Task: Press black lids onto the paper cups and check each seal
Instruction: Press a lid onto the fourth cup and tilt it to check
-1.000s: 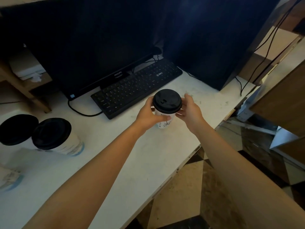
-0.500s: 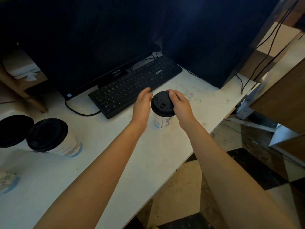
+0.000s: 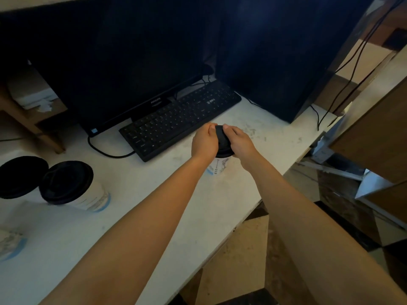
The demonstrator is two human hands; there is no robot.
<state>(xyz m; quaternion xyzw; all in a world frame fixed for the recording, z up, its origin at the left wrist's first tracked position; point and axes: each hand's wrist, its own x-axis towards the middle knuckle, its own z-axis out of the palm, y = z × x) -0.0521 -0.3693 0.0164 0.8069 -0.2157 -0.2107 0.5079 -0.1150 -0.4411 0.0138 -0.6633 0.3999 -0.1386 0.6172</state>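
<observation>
The black lid (image 3: 222, 140) sits on a paper cup (image 3: 217, 167) standing on the white surface (image 3: 132, 172), just in front of the keyboard (image 3: 180, 119). The left hand (image 3: 204, 140) and right hand (image 3: 240, 143) curl over the lid from either side, gripping it. Another lidded cup (image 3: 72, 187) stands well apart on the left.

The lid (image 3: 222, 139) looks matt plastic, the cup (image 3: 217, 167) smooth paper.

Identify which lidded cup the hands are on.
The cup just in front of the keyboard: left hand and right hand both grip its black lid. The two lidded cups at far left stand untouched.
</observation>
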